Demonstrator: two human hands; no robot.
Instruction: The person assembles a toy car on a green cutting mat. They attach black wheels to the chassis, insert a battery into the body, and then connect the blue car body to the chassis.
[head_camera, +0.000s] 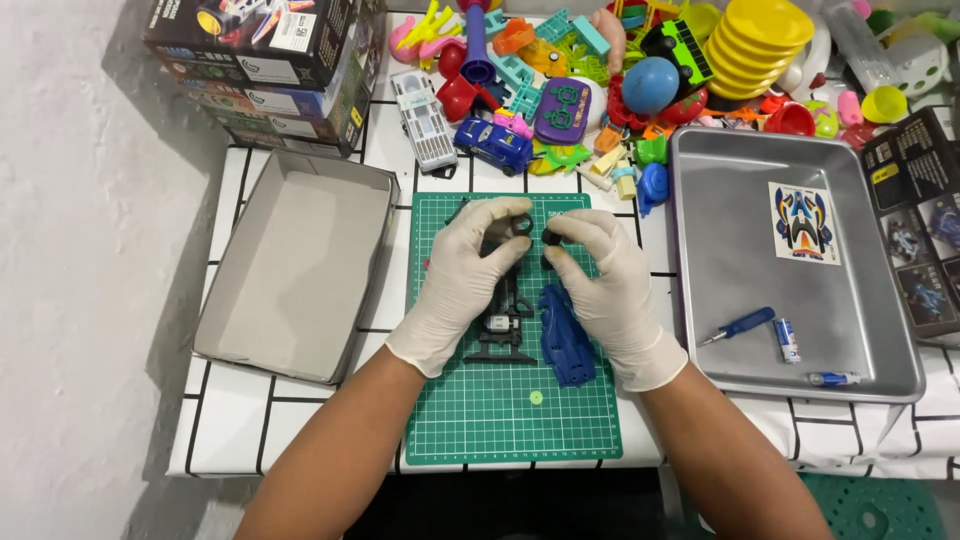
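Two gloved hands meet over the upper middle of a green cutting mat in the head view. The left hand closes its fingertips on the top end of a black toy car chassis, whose long axis runs up and down the mat, toward the person and away; the far end sits in the fingers while the near end rests on the mat between the wrists. The right hand pinches a small black wheel between thumb and forefinger, just beside the chassis's far end and level with the left fingertips, so the wheel lies to the right of the chassis. A blue car body shell lies on the mat under the right palm, beside the chassis and parallel to it. To the right stands a metal tray with a blue-handled screwdriver and a sticker sheet; to the left, an open grey box. Loose toys crowd the table's far edge.
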